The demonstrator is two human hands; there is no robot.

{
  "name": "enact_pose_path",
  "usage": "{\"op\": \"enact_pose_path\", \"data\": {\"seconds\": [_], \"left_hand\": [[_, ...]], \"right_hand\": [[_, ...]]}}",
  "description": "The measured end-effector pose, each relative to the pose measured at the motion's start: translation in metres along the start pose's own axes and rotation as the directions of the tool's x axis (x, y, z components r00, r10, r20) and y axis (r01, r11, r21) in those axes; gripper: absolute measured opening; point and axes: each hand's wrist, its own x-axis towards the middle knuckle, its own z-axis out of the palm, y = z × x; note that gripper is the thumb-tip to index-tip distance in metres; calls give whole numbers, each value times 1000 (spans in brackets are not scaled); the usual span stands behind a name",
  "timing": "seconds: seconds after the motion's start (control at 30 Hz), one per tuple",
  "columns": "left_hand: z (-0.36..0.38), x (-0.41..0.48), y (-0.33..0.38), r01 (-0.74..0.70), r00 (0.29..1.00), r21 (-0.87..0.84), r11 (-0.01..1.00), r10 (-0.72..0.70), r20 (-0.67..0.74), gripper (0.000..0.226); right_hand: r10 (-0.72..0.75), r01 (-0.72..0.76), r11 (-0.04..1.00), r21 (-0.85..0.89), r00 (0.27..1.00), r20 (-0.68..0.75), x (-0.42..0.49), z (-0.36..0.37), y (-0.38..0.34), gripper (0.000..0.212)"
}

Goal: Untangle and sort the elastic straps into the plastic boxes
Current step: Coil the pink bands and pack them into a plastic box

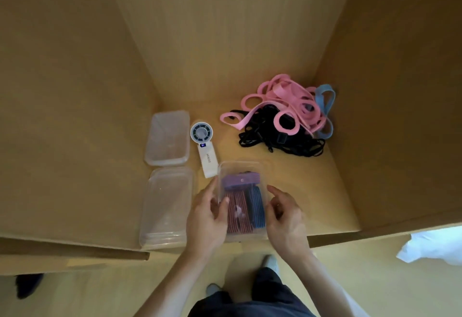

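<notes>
the left hand (207, 214) and the right hand (285, 216) sit on either side of the filled clear box (240, 165), which lies on the near part of the cardboard floor (300, 191), close to its near edge. the left hand grips the box's left wall: the thumb (224, 203) is hooked over the rim towards the inside, and the index finger runs along the outside, pointing away. the right hand is at the box's right wall with its fingers loosely curled and the index finger reaching toward the far right corner; i cannot tell whether it holds the wall or only hovers beside it.

inside the box, between the two hands, maroon straps (237, 214) lie on the left and blue straps (257, 209) on the right, lined up lengthwise, with a purple strap (241, 180) laid across at the far end.

the tangled pile is far right, well apart from both hands: pink straps (282, 99) on top, black straps (272, 139) beneath and nearer, light blue straps (325, 99) at the right edge against the cardboard wall.

to the left of the hands are two empty clear boxes, a near one (167, 206) just beside the left hand and a far one (167, 137) behind it. a white handheld fan (203, 146) marked miniso lies between the far empty box and the filled box.
</notes>
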Motion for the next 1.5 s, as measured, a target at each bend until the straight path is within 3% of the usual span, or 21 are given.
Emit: {"op": "enact_pose_path", "data": {"seconds": [0.07,0.27,0.43,0.5,0.73,0.83,0.93,1.0,1.13,1.5], "left_hand": [[5,0,-2,-7,1000,103,995,8,-10,53],[11,0,-5,-6,1000,95,995,4,21,50],[10,6,-7,-32,997,121,992,24,67,53],[10,7,-10,-41,996,131,991,30,81,54],[13,6,-15,-73,995,111,991,66,70,50],[8,11,-13,-18,993,71,997,9,117,42],[2,22,-6,-6,976,63,998,-8,219,63],[5,32,1,4,960,165,986,-50,274,80],[17,36,9,-17,969,325,946,-64,238,75],[20,35,-6,-74,962,251,965,3,272,68]], "right_hand": [[-15,15,1000,-22,1000,18,2,1,3,37],[-33,37,993,-114,999,41,6,9,0,39],[-122,165,964,-208,971,206,13,10,-2,74],[-109,173,941,-291,968,225,16,14,-1,78],[-169,269,895,-355,942,289,24,15,11,78],[-167,275,886,-372,940,299,32,11,7,77],[-157,281,878,-388,934,321,37,10,2,84],[-150,286,867,-408,930,334,40,9,0,87],[-180,330,857,-395,911,371,44,10,1,87],[-236,394,874,-283,855,461,43,12,13,74]]}}
